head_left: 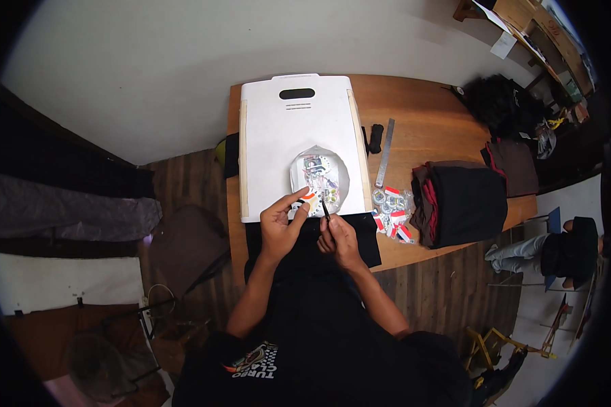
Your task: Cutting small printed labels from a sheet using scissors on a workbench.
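Note:
On a white board (pixel 268 146) with a dark oval handle slot lies a crumpled, pale, roundish wrapping (pixel 343 180), perhaps a clear bag. Colourful printed pieces (pixel 313 166) show inside it. My left hand (pixel 282 222) is at its near left edge, with thumb and forefinger apart on either side of an orange, white and black printed piece (pixel 307 201); whether they grip it is unclear. In my right hand (pixel 339 239) is a thin black pointed tool (pixel 325 209), pinched between the fingers, its tip over the prints. The tool's exact kind is too small to tell.
Right of the board, the wooden table (pixel 414 108) bears a metal ruler (pixel 385 152), a small black object (pixel 376 138), round and red-and-white printed pieces (pixel 394 210), and folded dark cloth (pixel 468 203). A black bag (pixel 499 102) sits at the far right. Another person (pixel 563 254) is at the right.

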`<state>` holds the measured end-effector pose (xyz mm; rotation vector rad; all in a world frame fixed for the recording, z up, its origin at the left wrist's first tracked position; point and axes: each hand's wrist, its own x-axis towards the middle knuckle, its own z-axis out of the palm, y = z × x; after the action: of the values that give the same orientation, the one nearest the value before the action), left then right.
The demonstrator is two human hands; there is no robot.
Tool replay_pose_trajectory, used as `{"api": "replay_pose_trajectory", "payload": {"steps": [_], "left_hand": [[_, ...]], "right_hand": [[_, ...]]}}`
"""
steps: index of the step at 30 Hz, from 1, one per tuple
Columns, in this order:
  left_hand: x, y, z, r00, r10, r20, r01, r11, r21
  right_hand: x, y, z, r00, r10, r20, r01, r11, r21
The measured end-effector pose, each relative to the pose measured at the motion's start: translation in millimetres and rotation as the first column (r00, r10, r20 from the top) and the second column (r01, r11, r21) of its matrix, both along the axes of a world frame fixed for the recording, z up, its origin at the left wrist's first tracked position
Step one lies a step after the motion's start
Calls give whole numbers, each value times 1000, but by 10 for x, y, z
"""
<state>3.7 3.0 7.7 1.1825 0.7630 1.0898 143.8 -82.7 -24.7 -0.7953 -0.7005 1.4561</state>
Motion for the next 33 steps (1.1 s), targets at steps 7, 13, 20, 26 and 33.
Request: {"api": "replay_pose_trajectory", "payload": {"steps": [7,13,20,26,33], "left_hand": [[-1,15,-23,1000,-5,-11,5,1000,26],[-12,-8,-41,1000,-20,-14,20,1000,9],[4,15,21,998,-5,-56,10,997,79],[43,26,4,1000,15,3,-15,997,74],[23,30,40,999,32,-30,-31,999,40]], "right_hand": [[6,22,2,999,-30,-34,30,999,15],[-15,39,41,999,-40,-12,41,999,15],[-16,14,27,1000,-10,-9,10,1000,-2],[-14,7,20,1000,-7,-10,7,1000,-1],[-21,29,36,1000,-11,-10,11,1000,-6]]}}
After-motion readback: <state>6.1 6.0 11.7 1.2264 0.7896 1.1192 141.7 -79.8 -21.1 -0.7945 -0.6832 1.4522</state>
